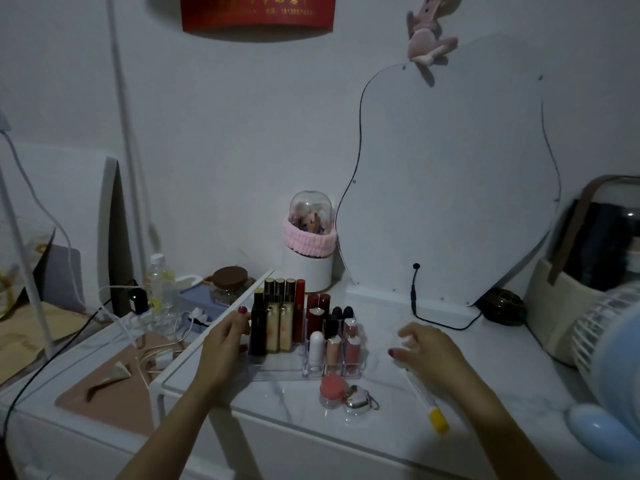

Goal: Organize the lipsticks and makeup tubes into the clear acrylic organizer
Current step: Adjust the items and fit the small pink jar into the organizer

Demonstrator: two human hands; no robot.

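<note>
— The clear acrylic organizer [277,370], where does it stand?

— On the white marble-pattern table [381,427], near its left edge. In its left part stand a black tube [258,329], two gold tubes [278,317] and a slim red tube [299,311]. In the small cells on the right stand dark red lipsticks [318,311], black-capped ones [341,315], a white tube [316,346] and two pink glosses [351,344].

— And the hands?

— The left hand [227,336] is at the left side of the organizer, fingers bent against the black tube; if it really grips the tube, I cannot tell. The right hand [420,349] is above the table to the right of the organizer, well apart from it, fingers loosely curled. It is blurred, and something pale shows at the fingertips, but I cannot tell whether it holds a thing.

— What lies in front?

— A small pink jar [331,389] and a silver keychain case [358,400], touching each other, just before the organizer. A thin white stick with a yellow cap [437,420] lies more to the right.

— The room?

— It is dim. A curvy mirror [450,174] leans on the white wall, a black cable [415,292] plugged at its base. Beside it is a white container with a clear dome [309,237] and a pink band. A blue fan [613,358] stands at the right. On a lower surface at the left are a water bottle [160,289], a brown-lidded jar [230,282] and tangled chargers [149,341]. A red poster [258,12] hangs above.
</note>
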